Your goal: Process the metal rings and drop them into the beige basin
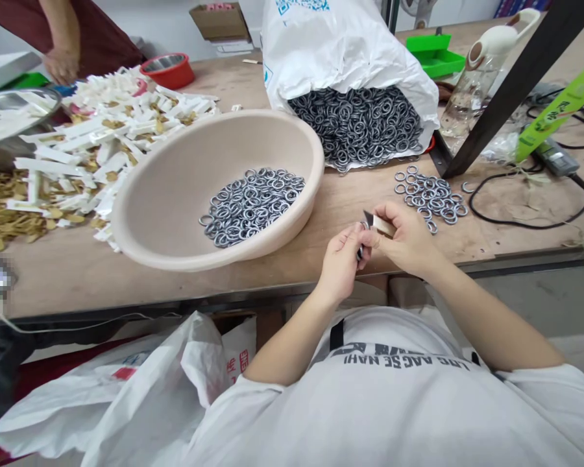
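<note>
My left hand [341,259] is closed around a grey metal ring [359,253], mostly covered by the fingers. Touching it from the right, my right hand [409,240] grips a short knife [383,226] with a pale handle and a dark blade pointing up and left. The blade's edge meets the ring near my left fingertips; the exact contact is too small to tell. A loose pile of metal rings [433,196] lies on the wood just beyond my right hand. To the left stands a beige basin [160,194] with many similar rings [253,206] in it.
A white sack [340,52] spills more rings behind the basin. Dark metal post [496,97], black cable [525,227], glass jug [460,97] and green trays [433,55] stand right. White strips [63,155] and a red bowl [175,74] lie left, near another person's hand [63,63].
</note>
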The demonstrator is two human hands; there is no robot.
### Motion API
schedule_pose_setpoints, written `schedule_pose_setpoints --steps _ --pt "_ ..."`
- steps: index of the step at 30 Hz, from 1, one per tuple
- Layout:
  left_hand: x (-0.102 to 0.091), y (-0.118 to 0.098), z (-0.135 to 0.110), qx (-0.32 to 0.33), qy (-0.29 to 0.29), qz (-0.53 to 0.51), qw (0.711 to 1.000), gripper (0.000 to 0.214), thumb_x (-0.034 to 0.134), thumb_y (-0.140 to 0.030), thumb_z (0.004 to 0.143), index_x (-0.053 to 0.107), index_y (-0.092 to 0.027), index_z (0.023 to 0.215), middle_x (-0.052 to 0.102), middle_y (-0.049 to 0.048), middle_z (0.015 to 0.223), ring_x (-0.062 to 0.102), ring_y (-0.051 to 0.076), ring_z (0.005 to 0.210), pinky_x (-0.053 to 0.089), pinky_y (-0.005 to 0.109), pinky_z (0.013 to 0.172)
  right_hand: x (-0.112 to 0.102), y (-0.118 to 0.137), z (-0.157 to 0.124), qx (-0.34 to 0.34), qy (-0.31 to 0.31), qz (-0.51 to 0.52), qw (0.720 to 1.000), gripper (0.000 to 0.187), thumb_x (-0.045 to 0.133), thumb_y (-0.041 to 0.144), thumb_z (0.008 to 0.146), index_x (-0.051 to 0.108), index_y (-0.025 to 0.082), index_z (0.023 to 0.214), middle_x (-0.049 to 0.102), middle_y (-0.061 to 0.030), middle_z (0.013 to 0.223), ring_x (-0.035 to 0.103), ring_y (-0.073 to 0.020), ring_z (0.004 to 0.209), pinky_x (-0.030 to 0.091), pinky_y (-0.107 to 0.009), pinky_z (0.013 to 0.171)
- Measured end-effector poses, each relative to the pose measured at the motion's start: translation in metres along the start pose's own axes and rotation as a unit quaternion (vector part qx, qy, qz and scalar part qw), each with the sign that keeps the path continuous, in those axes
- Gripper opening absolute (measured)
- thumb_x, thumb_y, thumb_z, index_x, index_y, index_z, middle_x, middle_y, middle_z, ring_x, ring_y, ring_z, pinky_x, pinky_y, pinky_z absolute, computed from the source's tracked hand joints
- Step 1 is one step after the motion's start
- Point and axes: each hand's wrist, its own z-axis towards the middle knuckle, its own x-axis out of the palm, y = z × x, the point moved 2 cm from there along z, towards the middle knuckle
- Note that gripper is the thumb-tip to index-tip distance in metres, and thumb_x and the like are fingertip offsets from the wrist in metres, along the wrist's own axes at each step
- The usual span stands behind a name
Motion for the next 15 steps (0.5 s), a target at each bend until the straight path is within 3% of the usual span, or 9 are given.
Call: schedule_pose_setpoints --steps 2,6,11,15 --pt "0.004 -0.002 -0.004 -0.034 -0.008 -0.024 0.999 0.047 0.072 -0.056 0.081 0.052 -0.016 0.067 0.045 -0.0038 0.056 0.036 0.005 0.047 0.025 0.018 0.041 0.003 -0.003 -0.003 -0.011 -0.001 -0.012 1.0 0.038 0.07 0.058 0.086 0.064 0.02 0.09 0.066 -0.0002 0.076 0.057 -0.0165 0.072 0.039 -0.028 0.066" --pt "0.008 -0.008 -0.009 -0.089 -0.02 -0.091 0.992 0.049 0.076 -0.053 0.078 0.046 -0.017 0.064 0.041 -0.0059 0.053 0.033 0.004 0.044 0.022 0.017 0.039 0.002 -0.002 -0.012 -0.045 0.01 -0.035 0.998 0.039 0.054 0.058 0.097 0.062 0.02 0.09 0.065 -0.0017 0.077 0.057 -0.0167 0.072 0.038 -0.029 0.066" --pt "0.012 -0.009 -0.01 -0.082 -0.061 -0.117 0.988 0.05 0.076 -0.054 0.077 0.045 -0.017 0.062 0.04 -0.0064 0.05 0.033 0.004 0.041 0.024 0.017 0.038 0.001 0.009 -0.028 -0.117 0.011 -0.224 0.967 0.042 0.037 0.044 0.105 0.057 0.019 0.078 0.06 -0.0033 0.076 0.053 -0.0154 0.069 0.03 -0.031 0.063" --pt "0.014 -0.007 -0.012 -0.073 -0.076 -0.104 0.989 0.052 0.078 -0.055 0.076 0.046 -0.017 0.061 0.041 -0.0063 0.049 0.034 0.004 0.04 0.024 0.017 0.038 0.001 0.011 -0.031 -0.14 0.009 -0.276 0.951 0.041 0.037 0.043 0.105 0.057 0.02 0.078 0.06 -0.0026 0.076 0.051 -0.0145 0.066 0.027 -0.031 0.061"
